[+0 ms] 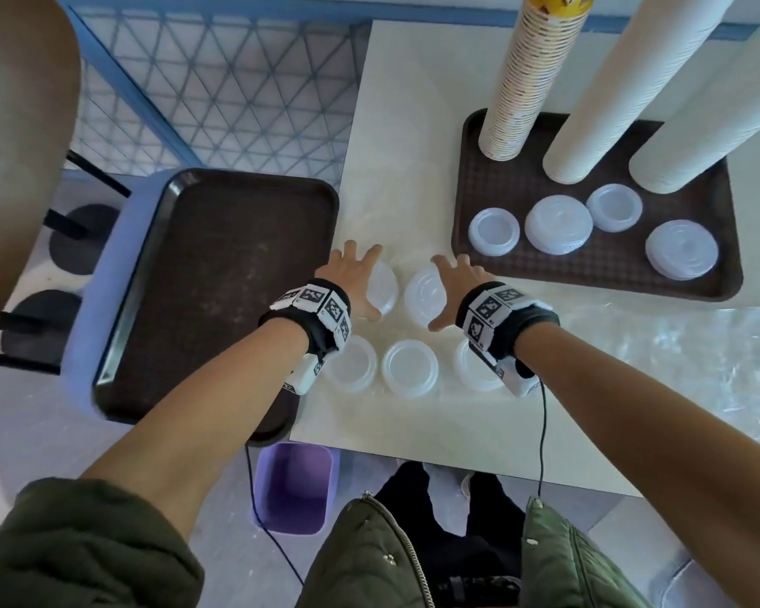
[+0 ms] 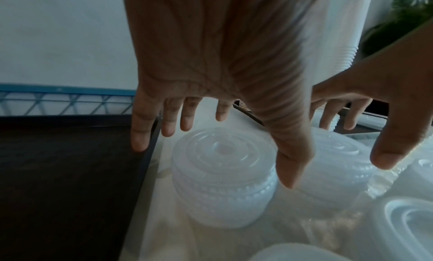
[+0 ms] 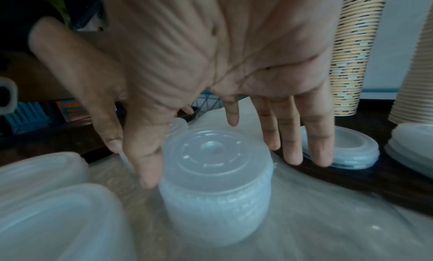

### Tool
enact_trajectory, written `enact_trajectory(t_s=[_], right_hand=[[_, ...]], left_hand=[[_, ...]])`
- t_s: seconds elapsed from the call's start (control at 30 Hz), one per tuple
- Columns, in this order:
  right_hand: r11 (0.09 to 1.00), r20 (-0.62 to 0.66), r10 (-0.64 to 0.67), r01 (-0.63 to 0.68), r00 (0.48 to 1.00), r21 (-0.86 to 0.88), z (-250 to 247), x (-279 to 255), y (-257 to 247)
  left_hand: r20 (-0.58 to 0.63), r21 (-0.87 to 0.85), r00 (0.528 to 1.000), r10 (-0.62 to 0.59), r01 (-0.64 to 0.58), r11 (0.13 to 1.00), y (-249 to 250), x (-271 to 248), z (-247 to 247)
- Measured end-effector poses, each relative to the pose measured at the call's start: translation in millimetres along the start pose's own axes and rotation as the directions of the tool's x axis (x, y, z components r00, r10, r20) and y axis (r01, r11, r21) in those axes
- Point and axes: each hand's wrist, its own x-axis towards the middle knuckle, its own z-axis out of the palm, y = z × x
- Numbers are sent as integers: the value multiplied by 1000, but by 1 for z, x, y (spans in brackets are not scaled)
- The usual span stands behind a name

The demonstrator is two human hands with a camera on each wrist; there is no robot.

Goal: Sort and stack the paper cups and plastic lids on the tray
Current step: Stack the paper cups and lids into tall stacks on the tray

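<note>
Left hand (image 1: 351,274) spread over lid stack (image 1: 383,288), beside empty tray's rim (image 1: 332,199)

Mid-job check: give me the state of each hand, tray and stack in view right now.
Left hand: open, spread over a lid stack, not gripping.
Right hand: open, spread over another lid stack.
Left lid stack: upright on the table.
Right lid stack: upright on the table.
Right tray: holds three cup stacks and four lid piles.
Left tray: nothing on it.
</note>
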Motion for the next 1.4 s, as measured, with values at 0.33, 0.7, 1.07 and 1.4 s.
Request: enact_trajectory(t_s=[0.33, 0.7, 1.07, 1.4], right_hand=[[995, 53, 13, -8, 998, -101, 10, 25, -15], [961, 65, 83, -63, 994, -269, 23, 38, -27], [939, 31, 101, -85, 994, -334, 27, 43, -30], [921, 12, 73, -63, 997, -384, 24, 40, -28]], left_hand=[[70, 179, 987, 145, -155, 972, -5, 20, 4], [88, 218, 967, 239, -253, 943, -9, 37, 14], [70, 219, 958, 278, -286, 933, -12, 43, 16], [54, 220, 952, 301, -305, 927, -13, 42, 15]])
